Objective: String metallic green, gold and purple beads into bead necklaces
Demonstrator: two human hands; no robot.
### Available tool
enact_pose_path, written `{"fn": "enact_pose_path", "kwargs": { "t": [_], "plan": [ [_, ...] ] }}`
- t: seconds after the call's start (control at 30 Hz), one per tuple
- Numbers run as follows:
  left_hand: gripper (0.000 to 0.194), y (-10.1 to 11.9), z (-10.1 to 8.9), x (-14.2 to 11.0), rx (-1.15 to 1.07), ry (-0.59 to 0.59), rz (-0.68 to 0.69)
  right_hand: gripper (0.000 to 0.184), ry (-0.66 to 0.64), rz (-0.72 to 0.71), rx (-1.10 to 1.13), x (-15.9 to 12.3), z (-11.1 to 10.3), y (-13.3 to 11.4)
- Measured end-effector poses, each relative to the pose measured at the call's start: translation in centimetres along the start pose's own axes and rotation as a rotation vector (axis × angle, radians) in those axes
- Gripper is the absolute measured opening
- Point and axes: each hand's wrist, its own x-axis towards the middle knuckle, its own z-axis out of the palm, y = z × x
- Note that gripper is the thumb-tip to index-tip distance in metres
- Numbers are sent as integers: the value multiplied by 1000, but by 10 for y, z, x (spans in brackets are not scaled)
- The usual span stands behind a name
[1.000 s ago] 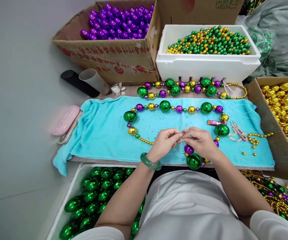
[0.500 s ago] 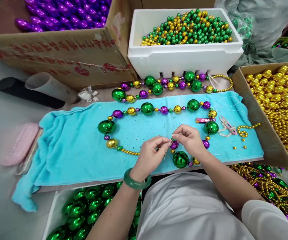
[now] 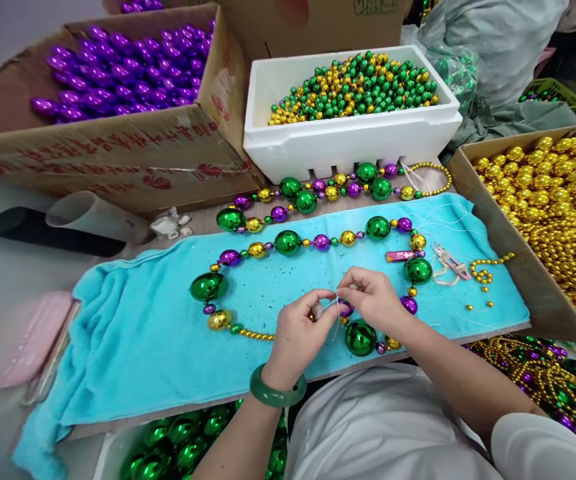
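Observation:
My left hand (image 3: 302, 327), with a green bangle (image 3: 277, 388) on its wrist, pinches a thin white string (image 3: 337, 313). Close beside it, my right hand (image 3: 372, 299) is closed on the same string, fingertips nearly touching the left ones. The string belongs to a bead necklace (image 3: 288, 243) of green, gold and purple balls laid in a loop on the turquoise towel (image 3: 158, 347). A large green bead (image 3: 361, 337) lies just below my right hand. My fingers partly hide a purple bead and the necklace ends.
Pink-handled snippers (image 3: 452, 263), a small red packet (image 3: 399, 256) and loose gold beads (image 3: 483, 275) lie to the right. Behind are a second necklace (image 3: 305, 201), a white foam box (image 3: 353, 143) and a carton of purple beads (image 3: 128, 73). A carton of gold beads (image 3: 543, 207) stands right.
The view has tilted up, so things sit lower in it. My left fingers have shifted their pinch, and the string now crosses between both hands at a different angle.

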Motion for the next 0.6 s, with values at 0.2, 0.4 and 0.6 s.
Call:
{"fn": "enact_pose_path", "kwargs": {
  "t": [0.2, 0.4, 0.6],
  "plan": [
    [37, -1, -4, 2, -85, -8, -10, 10, -30, -25, -117, -5, 2, -8],
    [31, 5, -9, 2, -103, 36, 40, 10, -45, -30, -203, -6, 1, -8],
    [28, 11, -8, 2, -228, 11, -14, 11, -60, -30, -212, -6, 2, -7]
  ]
}}
